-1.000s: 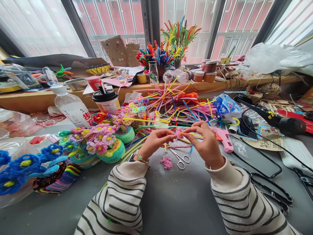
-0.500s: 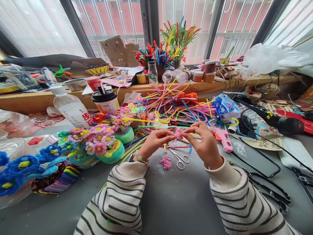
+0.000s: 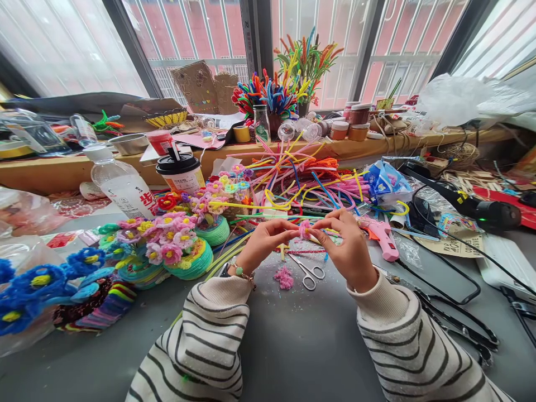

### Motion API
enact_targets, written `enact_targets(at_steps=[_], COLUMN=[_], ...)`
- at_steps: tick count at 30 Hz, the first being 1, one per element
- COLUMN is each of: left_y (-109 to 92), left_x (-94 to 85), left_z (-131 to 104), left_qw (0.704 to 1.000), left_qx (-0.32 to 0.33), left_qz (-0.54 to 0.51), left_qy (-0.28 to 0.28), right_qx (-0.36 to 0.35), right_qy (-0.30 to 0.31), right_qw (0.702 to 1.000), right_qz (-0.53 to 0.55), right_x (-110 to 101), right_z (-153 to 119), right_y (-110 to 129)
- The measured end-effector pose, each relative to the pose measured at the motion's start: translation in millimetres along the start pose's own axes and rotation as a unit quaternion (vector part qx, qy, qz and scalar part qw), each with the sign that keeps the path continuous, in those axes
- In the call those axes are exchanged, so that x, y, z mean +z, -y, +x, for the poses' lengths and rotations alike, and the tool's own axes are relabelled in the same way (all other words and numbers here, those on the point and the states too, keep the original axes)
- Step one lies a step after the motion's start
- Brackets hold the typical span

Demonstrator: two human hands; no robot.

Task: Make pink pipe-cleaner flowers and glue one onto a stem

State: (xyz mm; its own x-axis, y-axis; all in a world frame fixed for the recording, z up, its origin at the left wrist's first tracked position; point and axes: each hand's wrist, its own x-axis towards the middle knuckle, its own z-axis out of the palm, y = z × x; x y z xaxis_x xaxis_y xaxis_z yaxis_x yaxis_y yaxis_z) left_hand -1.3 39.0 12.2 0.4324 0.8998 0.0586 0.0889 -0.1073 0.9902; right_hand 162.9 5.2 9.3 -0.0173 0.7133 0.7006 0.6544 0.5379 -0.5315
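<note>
A small pink pipe-cleaner flower (image 3: 304,229) with a yellowish centre is held up between both hands above the table. My left hand (image 3: 268,241) pinches its left edge with thumb and forefinger. From the other side, the fingertips of my right hand (image 3: 347,245) close on the flower near its centre. Below them lie a second fuzzy pink flower (image 3: 284,277) and a pair of silver scissors (image 3: 310,273), handles toward me. A red tinsel stem (image 3: 307,251) rests just behind the scissors.
Finished flower pots (image 3: 190,259) and blue flowers (image 3: 42,282) crowd the left, near a plastic bottle (image 3: 121,181) and a lidded cup (image 3: 181,173). Loose pipe cleaners (image 3: 293,178) pile up behind my hands. A pink glue gun (image 3: 384,240), its black cable and black-framed glasses (image 3: 460,324) lie right.
My right hand has shifted slightly left, and the flower has moved a little left and turned slightly. Both hands keep their pinch on it.
</note>
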Motion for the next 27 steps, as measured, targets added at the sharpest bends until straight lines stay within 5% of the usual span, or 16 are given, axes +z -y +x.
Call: enact_targets(at_steps=[27], left_y=[2.1], left_x=[0.8], left_z=[1.1], left_qw=[1.000], left_qx=[0.002], left_qz=[-0.025], left_qy=[-0.004], right_qx=[0.017], right_qy=[-0.028], right_qw=[0.999], right_qz=[-0.009], right_x=[8.2], right_z=[-5.4], right_y=[3.7])
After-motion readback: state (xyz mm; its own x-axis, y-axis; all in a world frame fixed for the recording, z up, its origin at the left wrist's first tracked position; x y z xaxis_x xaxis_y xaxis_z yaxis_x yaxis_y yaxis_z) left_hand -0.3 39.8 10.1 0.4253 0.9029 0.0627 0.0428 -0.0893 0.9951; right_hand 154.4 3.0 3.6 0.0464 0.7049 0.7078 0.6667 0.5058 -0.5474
